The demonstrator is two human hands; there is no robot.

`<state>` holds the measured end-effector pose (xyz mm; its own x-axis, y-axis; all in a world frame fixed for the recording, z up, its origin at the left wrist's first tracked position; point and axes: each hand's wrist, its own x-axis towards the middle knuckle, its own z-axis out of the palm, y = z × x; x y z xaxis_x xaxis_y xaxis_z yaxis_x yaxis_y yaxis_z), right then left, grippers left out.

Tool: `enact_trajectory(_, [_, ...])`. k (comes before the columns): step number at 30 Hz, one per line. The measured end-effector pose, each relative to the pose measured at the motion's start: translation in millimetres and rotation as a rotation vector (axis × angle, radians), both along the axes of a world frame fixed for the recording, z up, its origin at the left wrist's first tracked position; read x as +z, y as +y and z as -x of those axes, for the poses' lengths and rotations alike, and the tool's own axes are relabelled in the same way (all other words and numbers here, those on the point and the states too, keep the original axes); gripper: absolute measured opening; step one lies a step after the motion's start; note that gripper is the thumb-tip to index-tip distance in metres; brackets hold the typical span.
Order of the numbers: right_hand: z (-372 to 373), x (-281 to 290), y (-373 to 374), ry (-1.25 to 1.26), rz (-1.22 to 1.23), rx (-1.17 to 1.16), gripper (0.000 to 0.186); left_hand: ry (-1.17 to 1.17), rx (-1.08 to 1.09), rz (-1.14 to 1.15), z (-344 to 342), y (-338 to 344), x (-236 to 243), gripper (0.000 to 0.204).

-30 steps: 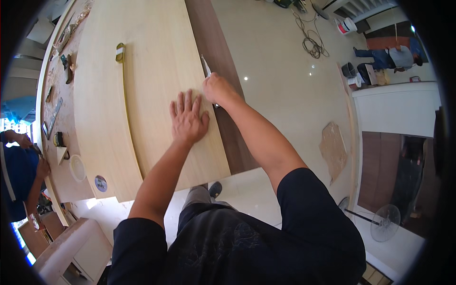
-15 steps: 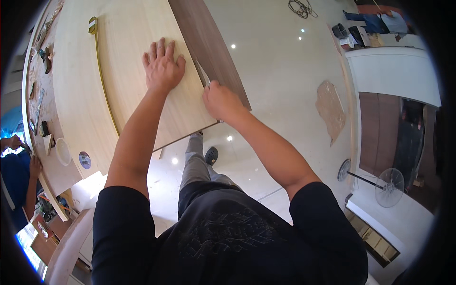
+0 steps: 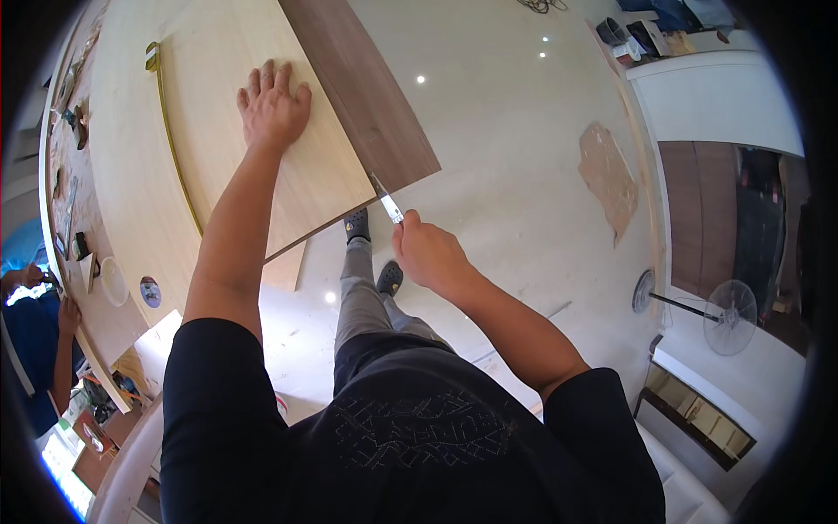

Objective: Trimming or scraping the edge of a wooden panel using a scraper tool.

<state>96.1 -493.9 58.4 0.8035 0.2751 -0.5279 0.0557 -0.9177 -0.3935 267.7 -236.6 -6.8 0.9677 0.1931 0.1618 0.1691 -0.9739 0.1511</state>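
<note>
My left hand point(image 3: 274, 109) lies flat on a pale wood-grain board point(image 3: 301, 188), fingers spread. In my right hand point(image 3: 431, 251), closed round its handle, is a knife-like tool with a silver blade point(image 3: 389, 205). The blade's tip reaches the near right corner of the pale board; whether it touches the edge I cannot tell. A dark brown wood-grain board point(image 3: 371, 105) shows along the right side of the pale one and looks lower. A yellow tape measure point(image 3: 175, 157) lies extended on the pale board, left of my left hand.
A cluttered bench point(image 3: 74, 170) runs along the left, with a white round container point(image 3: 113, 281) on it. Another person's arm point(image 3: 67, 332) is at its far side. A torn brown sheet point(image 3: 608, 182) lies on the floor. A fan point(image 3: 730, 316) stands at right.
My right hand has pulled the bladed tool toward me, along the pale board's right edge to past its near corner. My left hand stays flat on the board. The whole view has shifted slightly.
</note>
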Motion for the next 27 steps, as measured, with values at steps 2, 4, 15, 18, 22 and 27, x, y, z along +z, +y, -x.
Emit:
enact_trajectory(2, [5,3,-3,-0.001,-0.007,0.002,0.03,-0.003,0.008,-0.012,-1,0,0,0.058])
enact_trajectory(4, [8,6,-5,-0.003,-0.017,-0.006,0.029,-0.002,-0.001,-0.024,-1,-1,-1,0.059])
enact_trajectory(15, [20,5,-13,-0.015,-0.059,-0.034,0.027,0.024,-0.01,-0.023,-2,-4,4,0.059])
enact_trajectory(18, [22,4,-14,-0.076,-0.07,-0.027,0.03,0.011,-0.02,-0.026,-1,-3,4,0.059])
enact_trajectory(22, [12,9,-13,-0.034,-0.109,-0.051,0.03,-0.002,-0.019,-0.023,0,-1,2,0.058])
enact_trajectory(27, [-26,12,6,-0.014,-0.139,-0.107,0.028,0.011,-0.039,-0.026,-1,0,4,0.058])
